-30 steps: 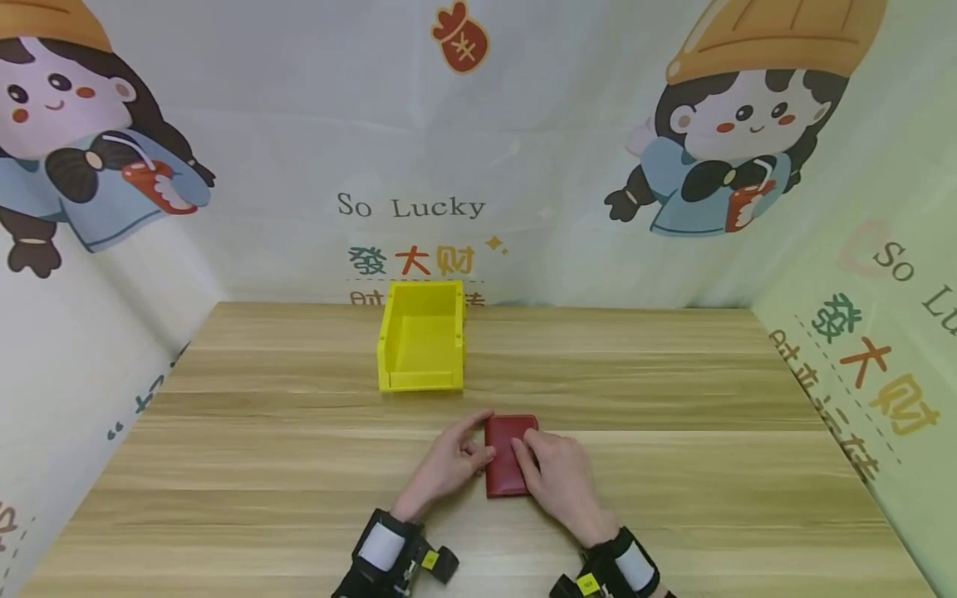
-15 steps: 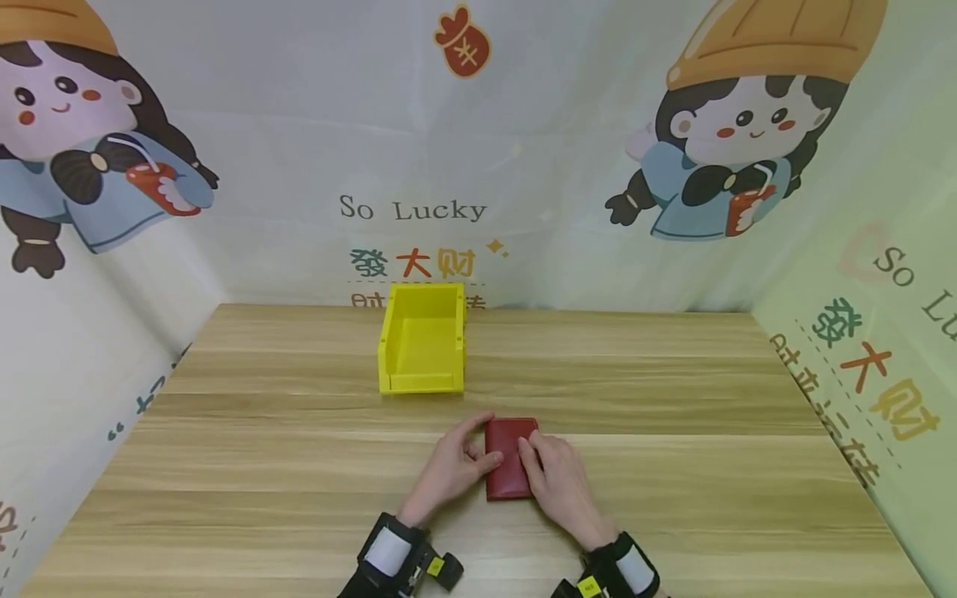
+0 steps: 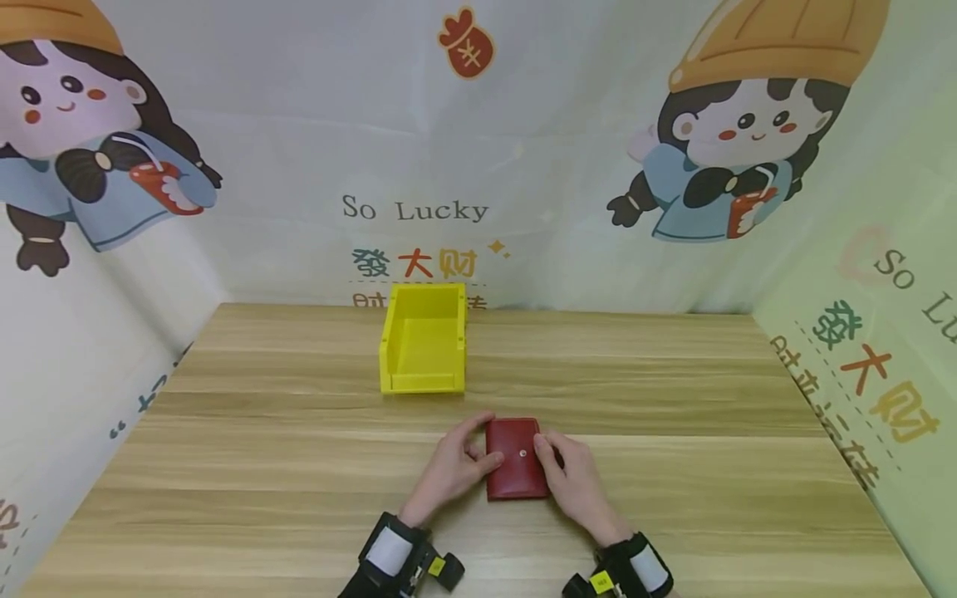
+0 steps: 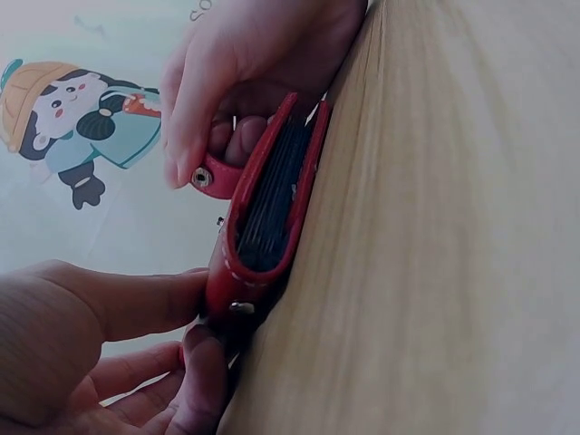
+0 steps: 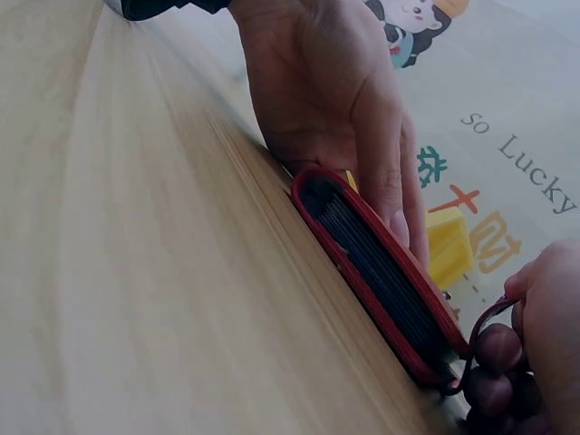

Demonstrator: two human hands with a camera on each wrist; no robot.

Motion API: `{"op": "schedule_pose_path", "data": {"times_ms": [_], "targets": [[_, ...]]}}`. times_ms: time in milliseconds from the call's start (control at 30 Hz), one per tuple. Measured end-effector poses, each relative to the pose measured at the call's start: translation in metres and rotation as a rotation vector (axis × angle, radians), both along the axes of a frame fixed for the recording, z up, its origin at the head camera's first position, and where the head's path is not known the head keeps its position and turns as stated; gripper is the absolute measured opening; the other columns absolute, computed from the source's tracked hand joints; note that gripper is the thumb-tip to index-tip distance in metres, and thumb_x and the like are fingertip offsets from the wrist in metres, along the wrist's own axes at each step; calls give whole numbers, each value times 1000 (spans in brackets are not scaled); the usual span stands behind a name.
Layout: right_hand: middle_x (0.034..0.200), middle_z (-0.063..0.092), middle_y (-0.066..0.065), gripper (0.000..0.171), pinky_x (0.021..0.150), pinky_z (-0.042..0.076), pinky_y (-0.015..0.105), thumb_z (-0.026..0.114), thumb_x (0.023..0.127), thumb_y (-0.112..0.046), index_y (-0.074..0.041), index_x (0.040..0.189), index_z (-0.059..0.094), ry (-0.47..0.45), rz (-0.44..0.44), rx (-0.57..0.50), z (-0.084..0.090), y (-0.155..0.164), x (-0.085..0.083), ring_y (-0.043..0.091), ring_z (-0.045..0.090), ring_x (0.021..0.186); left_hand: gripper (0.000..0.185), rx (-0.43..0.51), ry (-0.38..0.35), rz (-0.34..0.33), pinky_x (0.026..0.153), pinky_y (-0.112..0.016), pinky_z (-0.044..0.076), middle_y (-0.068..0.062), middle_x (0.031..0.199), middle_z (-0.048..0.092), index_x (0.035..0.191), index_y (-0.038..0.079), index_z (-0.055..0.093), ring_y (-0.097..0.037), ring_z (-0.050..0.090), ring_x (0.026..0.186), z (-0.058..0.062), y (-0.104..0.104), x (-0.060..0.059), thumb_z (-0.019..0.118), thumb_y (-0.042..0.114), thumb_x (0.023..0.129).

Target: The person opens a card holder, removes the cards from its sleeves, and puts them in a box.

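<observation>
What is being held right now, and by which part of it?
A red wallet: the left grip holds its folded spine side, the right grip pinches its snap strap.

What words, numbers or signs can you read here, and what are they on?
"So Lucky": back cloth
"發大财": back cloth, below that
"¥"-like sign: printed red bag, back cloth
"So Lu", cut off by picture edge: right cloth
"發大财": right cloth
Unreadable: brown lines below both, left cloth writing, yellow strap labels
Red wallet: none visible
</observation>
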State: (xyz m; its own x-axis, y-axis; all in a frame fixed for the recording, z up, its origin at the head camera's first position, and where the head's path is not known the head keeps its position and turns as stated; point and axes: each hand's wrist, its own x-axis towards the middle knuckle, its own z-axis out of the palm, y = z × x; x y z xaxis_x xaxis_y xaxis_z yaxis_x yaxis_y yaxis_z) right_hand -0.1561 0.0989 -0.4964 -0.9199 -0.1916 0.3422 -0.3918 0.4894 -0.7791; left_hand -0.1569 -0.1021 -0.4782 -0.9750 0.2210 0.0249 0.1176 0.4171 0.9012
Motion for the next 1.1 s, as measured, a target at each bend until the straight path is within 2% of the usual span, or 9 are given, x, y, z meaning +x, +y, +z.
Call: {"op": "schedule_pose_path", "data": {"times_ms": [200,367,467,533,700,800,900,1000,1100], "targets": [[66,50,-6,27,57,37,19,56,100,-5,-7,74,59,92,-21,-38,-4,12,-3,-3,42,64,57,-1,-5,5,50,-18,36,-2,66,53,140,-2,52,-4,45,54,-1,1,0,74,8,88],[68,55,-5,26,64,42,23,60,97,-3,-9,72,60,159,-86,62,-6,26,-3,2,48,70,57,-11,-10,-2,51,-19,37,-3,67,55,141,-2,51,-5,46,56,-1,1,0,73,9,89],[71,60,-5,26,73,44,30,64,94,-3,-12,70,62,199,-135,142,-8,34,-3,8,54,77,57,-13,-22,1,51,-19,38,-3,69,55,142,-1,51,-6,46,57,-1,1,-1,73,9,90],[68,58,-5,29,74,42,33,66,91,-2,-13,65,58,224,-159,183,-8,38,-3,11,53,75,57,-12,-26,2,52,-19,38,-3,71,55,142,-1,51,-6,46,57,-2,0,-1,73,9,90],[63,48,-6,35,72,33,30,72,83,-3,-15,59,49,246,-213,246,-11,42,-5,12,44,71,57,-10,-21,0,51,-19,37,-3,72,54,142,-1,51,-6,45,57,-1,0,-1,73,9,90],[66,47,-4,26,72,31,30,73,80,-3,-12,67,53,227,-236,256,-11,42,-5,12,41,72,57,-15,-24,-1,51,-18,35,-1,70,52,142,-1,51,-6,44,56,0,0,-1,73,9,90],[71,48,-1,15,73,32,31,73,80,-1,-8,82,60,225,-232,267,-10,41,-4,13,40,75,58,-15,-27,-3,51,-18,35,-1,69,52,142,-1,50,-6,45,56,1,0,0,73,9,90],[76,48,0,19,73,33,33,72,81,4,-7,94,64,246,-206,293,-10,39,-3,14,43,77,58,-12,-31,-7,51,-19,36,-1,67,52,142,-2,50,-7,45,56,1,0,0,72,8,90],[80,50,1,25,74,36,35,68,78,13,-7,93,67,293,-173,272,-10,33,-4,18,46,81,58,-9,-39,-5,51,-18,35,0,67,51,143,-1,50,-6,44,55,1,0,0,72,8,90]]}}
